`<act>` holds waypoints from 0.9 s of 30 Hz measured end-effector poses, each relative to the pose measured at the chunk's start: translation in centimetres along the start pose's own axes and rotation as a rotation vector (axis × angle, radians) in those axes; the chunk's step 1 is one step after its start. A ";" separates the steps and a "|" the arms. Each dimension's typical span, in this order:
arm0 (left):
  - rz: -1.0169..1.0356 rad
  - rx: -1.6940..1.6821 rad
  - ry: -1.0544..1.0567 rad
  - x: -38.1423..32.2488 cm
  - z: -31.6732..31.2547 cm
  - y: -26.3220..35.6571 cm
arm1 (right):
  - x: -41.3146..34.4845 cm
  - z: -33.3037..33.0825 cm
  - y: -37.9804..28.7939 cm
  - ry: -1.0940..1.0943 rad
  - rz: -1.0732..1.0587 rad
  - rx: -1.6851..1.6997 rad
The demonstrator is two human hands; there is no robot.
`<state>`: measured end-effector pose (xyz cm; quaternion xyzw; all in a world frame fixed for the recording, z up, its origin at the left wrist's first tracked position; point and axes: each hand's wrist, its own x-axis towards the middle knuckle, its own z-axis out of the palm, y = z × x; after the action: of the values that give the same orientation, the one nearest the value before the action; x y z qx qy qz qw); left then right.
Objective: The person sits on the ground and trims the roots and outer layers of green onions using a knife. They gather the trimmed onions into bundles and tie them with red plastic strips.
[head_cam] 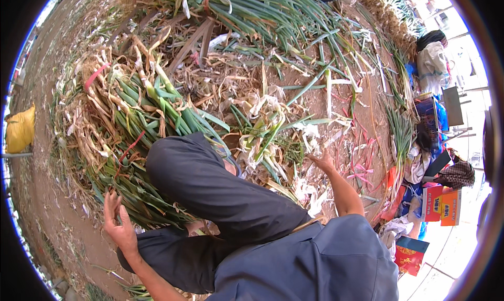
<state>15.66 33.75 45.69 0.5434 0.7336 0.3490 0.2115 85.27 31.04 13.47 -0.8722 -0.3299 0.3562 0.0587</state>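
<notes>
My left hand (pixel 119 226) is raised with its fingers apart beside the leafy lower end of a bundle of green onions (pixel 134 116), holding nothing; whether a fingertip touches the leaves is unclear. Pink and red ties cross this bundle, which lies against my knees, its dry root ends toward the upper left. On the other side of my legs, my right hand (pixel 323 161) reaches down, fingers spread, near a heap of peeled onion leaves (pixel 267 131) and white skins. No onion shows in its grip. Pink tie strips (pixel 364 159) lie scattered on the soil beyond it.
A large bundle of green onions (pixel 260 9) lies across the top. More onions (pixel 399 131) line the right side. Cardboard boxes (pixel 441 206), bags and cloths stand beyond them, near another person (pixel 432 60). A yellow sack (pixel 20 129) sits at the far left. Leaf scraps litter the ground.
</notes>
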 end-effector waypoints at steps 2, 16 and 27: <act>0.103 -0.129 0.037 -0.1 2.4 3.8 | -0.1 1.7 1.4 0.031 -0.045 0.023; 0.582 0.239 -0.019 4.2 13.6 14.6 | 5.3 4.8 -5.3 -0.122 0.039 0.071; 0.634 0.214 -0.023 4.8 15.0 15.2 | -4.3 22.2 -29.6 0.024 -0.042 -0.208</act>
<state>34.39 45.02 47.30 0.7675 0.5581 0.3125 0.0425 52.50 48.39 9.57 -0.8706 -0.3828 0.3084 -0.0207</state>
